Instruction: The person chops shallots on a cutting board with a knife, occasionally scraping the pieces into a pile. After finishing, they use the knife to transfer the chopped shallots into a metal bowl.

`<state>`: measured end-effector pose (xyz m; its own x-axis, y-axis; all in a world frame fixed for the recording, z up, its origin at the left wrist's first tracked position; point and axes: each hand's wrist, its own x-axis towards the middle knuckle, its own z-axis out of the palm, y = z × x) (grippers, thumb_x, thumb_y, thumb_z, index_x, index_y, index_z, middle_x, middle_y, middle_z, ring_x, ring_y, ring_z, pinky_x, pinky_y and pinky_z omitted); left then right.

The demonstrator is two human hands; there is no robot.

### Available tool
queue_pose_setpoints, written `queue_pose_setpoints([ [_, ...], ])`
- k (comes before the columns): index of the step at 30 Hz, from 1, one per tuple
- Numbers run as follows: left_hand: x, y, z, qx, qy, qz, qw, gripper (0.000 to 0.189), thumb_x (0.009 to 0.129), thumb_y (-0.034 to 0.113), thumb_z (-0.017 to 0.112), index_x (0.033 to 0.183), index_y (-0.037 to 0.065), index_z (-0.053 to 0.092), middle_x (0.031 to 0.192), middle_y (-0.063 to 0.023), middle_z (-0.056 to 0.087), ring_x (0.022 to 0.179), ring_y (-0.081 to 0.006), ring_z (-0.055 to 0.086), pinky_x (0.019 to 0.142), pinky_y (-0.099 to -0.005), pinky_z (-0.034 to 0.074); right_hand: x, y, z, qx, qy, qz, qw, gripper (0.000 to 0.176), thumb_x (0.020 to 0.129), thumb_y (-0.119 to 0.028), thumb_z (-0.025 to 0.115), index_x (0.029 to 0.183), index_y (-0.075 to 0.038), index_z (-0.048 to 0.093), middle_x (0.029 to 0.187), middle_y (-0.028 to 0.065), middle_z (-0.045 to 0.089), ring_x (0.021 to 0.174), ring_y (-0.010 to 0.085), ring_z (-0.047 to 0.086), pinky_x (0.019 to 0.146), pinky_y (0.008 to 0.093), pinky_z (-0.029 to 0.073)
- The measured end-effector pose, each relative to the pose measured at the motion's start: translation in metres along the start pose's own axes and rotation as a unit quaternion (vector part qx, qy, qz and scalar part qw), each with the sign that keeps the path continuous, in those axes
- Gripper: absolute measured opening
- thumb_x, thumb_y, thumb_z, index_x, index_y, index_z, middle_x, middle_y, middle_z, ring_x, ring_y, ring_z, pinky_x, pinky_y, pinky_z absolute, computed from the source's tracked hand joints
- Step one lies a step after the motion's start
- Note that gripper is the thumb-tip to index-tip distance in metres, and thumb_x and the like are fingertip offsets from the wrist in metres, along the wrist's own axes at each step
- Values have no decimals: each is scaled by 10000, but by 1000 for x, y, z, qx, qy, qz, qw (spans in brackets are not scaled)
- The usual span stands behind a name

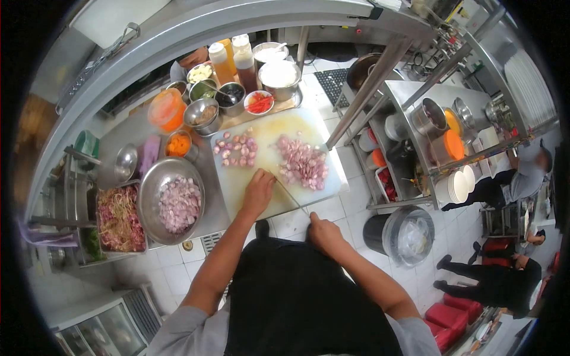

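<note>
My right hand (324,231) grips a knife at the near edge of the white cutting board (237,127). The thin knife blade (291,193) slants up and left across the board. At the blade's tip, my left hand (257,193) rests on the board with its fingers drawn together; what they hold, if anything, is too small to make out. Beyond my left hand lie several peeled shallots (237,148), some whole or halved. A larger heap of cut shallots (301,163) is on the board's right side.
Left of the board stands a steel bowl (146,204) of shallots, beside a tray of unpeeled shallots (120,219). Sauce bottles (244,62) and small containers line the back. A lined bin (409,237) is on the floor at right. Other people (499,276) are far right.
</note>
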<state>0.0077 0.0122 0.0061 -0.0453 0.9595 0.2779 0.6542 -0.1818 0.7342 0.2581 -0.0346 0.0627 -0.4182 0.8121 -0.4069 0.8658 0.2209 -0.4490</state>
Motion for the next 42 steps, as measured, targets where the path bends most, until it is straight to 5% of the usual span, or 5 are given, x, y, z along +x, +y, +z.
queue_pose_setpoints([
  [12, 0, -4, 3, 43, 12, 10, 999, 71, 927, 65, 566, 984, 43, 603, 959, -152, 561, 890, -373, 605, 763, -467, 500, 16, 1, 3, 24, 12, -46, 999, 237, 906, -113, 543, 1086, 26, 476, 769, 301, 658, 763, 519, 647, 711, 594, 519],
  [30, 1, -9, 2, 58, -2, 30, 998, 70, 903, 35, 571, 970, 19, 579, 966, -153, 555, 922, -369, 592, 769, -465, 500, 11, -6, -6, 43, -37, 3, 998, 251, 913, -138, 583, 1079, 14, 471, 837, 328, 659, 823, 523, 649, 747, 607, 512],
  [33, 2, -7, 2, 38, -2, 21, 999, 66, 899, 26, 564, 962, 21, 582, 951, -152, 552, 921, -365, 591, 767, -457, 500, 1, -13, -17, 53, -31, 6, 998, 248, 902, -136, 492, 1088, 28, 499, 808, 354, 652, 793, 548, 638, 749, 620, 495],
  [42, 3, -3, -1, 48, 0, 28, 998, 62, 898, 33, 565, 957, 19, 580, 927, -157, 543, 905, -368, 583, 759, -463, 493, 13, -12, -9, 47, -26, -5, 999, 262, 915, -152, 574, 1093, 21, 487, 814, 324, 660, 816, 531, 645, 749, 611, 507],
])
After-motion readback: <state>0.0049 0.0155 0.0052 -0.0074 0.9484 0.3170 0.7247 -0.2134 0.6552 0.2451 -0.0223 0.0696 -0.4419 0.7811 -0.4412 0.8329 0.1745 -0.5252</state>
